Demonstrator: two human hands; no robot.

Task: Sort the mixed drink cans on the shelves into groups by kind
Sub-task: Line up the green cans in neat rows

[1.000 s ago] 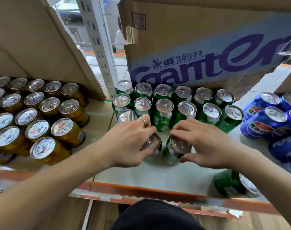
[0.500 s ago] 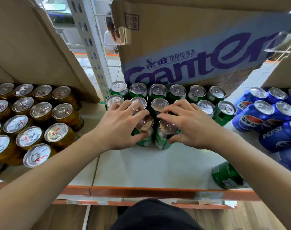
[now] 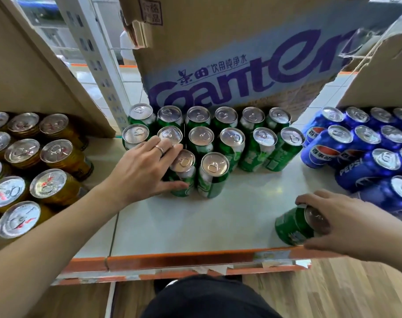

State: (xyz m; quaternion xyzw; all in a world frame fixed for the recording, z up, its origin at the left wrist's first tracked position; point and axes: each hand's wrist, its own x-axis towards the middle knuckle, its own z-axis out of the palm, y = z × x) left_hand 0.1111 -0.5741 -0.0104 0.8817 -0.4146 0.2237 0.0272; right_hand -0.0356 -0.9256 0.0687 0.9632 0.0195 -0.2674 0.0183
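Observation:
Several green cans (image 3: 232,138) stand in rows at the back of the white shelf (image 3: 195,221). Two more green cans stand in front of them. My left hand (image 3: 147,171) rests against the left one (image 3: 184,173), thumb on its side and fingers over the cans behind. The right one (image 3: 212,175) stands free. A lone green can (image 3: 291,226) stands near the shelf's front edge at the right, and my right hand (image 3: 340,221) grips its top. Gold cans (image 3: 50,161) fill the left side; blue Pepsi cans (image 3: 360,157) fill the right.
A cardboard box (image 3: 229,65) printed with purple letters hangs low over the green rows. A slanted cardboard sheet (image 3: 34,76) covers the back left. The shelf's orange front edge (image 3: 184,258) runs below my hands. A perforated upright post (image 3: 96,65) stands between gold and green cans.
My right hand left the front green can it had pushed back and moved right to grip the lone green can at the front edge. My left hand stayed on its can.

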